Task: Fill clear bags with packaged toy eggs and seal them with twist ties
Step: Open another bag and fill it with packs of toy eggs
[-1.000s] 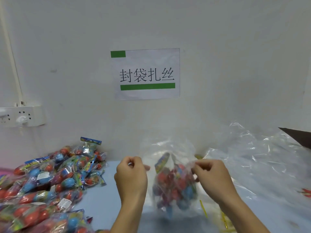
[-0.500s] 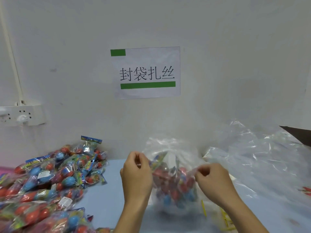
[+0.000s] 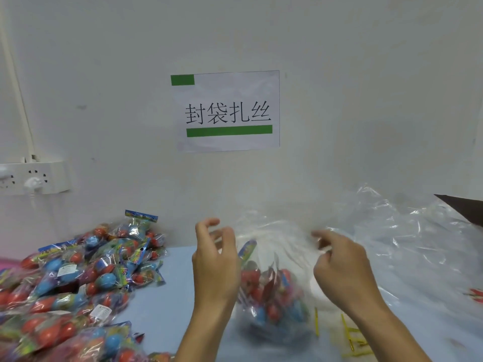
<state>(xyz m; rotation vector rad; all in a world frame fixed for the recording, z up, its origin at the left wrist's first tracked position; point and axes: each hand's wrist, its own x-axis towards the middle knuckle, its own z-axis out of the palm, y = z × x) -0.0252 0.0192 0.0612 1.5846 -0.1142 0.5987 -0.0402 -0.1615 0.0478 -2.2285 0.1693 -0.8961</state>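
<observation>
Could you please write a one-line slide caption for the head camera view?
Left hand and right hand at the mouth of a clear bag of toy eggs, yellow twist ties alongside.

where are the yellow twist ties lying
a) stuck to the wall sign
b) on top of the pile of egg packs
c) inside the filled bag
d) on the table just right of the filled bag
d: the yellow twist ties lie on the blue table just right of the filled bag, below the right hand.
</observation>
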